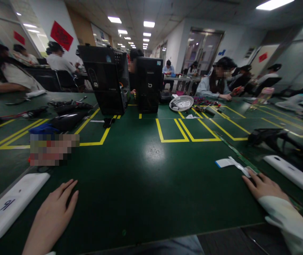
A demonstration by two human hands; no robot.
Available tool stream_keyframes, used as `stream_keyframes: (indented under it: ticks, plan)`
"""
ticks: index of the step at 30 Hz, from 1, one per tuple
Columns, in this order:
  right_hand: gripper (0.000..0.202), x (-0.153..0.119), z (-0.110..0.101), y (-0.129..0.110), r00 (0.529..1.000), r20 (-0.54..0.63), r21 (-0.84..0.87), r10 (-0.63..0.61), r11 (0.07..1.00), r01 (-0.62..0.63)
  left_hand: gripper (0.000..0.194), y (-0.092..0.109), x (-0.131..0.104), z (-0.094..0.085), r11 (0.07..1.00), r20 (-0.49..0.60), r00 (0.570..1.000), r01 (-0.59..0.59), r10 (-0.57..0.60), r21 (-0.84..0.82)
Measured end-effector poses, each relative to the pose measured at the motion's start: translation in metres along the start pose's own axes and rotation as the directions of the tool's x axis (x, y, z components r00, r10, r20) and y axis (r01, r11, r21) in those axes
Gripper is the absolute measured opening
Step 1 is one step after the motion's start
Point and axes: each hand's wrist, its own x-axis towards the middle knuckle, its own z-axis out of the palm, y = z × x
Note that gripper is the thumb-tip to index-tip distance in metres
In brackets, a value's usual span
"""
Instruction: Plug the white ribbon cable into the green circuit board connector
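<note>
Green tabletop [151, 191], hands [53, 204] [269, 186], basket [173, 103] of pieces [183, 105]

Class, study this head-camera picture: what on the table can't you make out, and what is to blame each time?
- Head view: the stretch of green strip under the right hand, covered by that hand.
- Head view: the far-left tip of the white case beside the left hand, cut off by the picture's left edge.
- Head view: details behind the pixelated patch.
- Head view: exact contents of the basket, too small.
</note>
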Motion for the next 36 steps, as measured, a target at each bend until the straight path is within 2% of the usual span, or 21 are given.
stream_keyframes:
  ticks: [2, 6, 11, 14, 22, 27, 36]
  plan:
    - [0.077, 0.006, -0.015, -0.018, 0.998, 0.038, 0.008, 0.06, 0.998, -0.06, 0.065, 0.0, 0.0, 0.0, 1.0, 0.007, 1.0, 0.003, -0.003, 0.0]
    - [0.075, 0.024, -0.036, -0.045, 0.997, 0.058, 0.071, 0.04, 0.997, -0.044, 0.061, 0.005, 0.0, -0.004, 1.0, 0.007, 1.0, 0.001, -0.001, 0.01]
    - [0.073, 0.054, -0.04, -0.064, 0.998, 0.04, 0.119, 0.047, 0.992, -0.051, 0.062, 0.007, -0.001, -0.005, 1.0, -0.003, 1.0, -0.005, 0.005, 0.007]
    - [0.072, 0.063, -0.038, -0.07, 0.997, 0.021, 0.129, 0.075, 0.989, -0.077, 0.061, 0.006, -0.002, -0.004, 1.0, -0.029, 0.999, -0.015, 0.016, 0.012]
    - [0.074, 0.061, -0.039, -0.075, 0.99, 0.039, 0.155, 0.134, 0.978, -0.139, 0.061, 0.009, -0.004, -0.005, 1.0, -0.046, 0.999, -0.023, 0.024, 0.016]
    - [0.074, 0.057, -0.044, -0.079, 0.989, 0.066, 0.172, 0.131, 0.975, -0.14, 0.062, 0.008, -0.003, -0.005, 0.999, -0.044, 0.999, -0.025, 0.026, 0.02]
    - [0.071, 0.044, -0.041, -0.084, 0.987, 0.002, 0.167, 0.161, 0.973, -0.159, 0.062, 0.01, -0.003, -0.006, 1.0, -0.035, 0.999, -0.009, 0.01, 0.022]
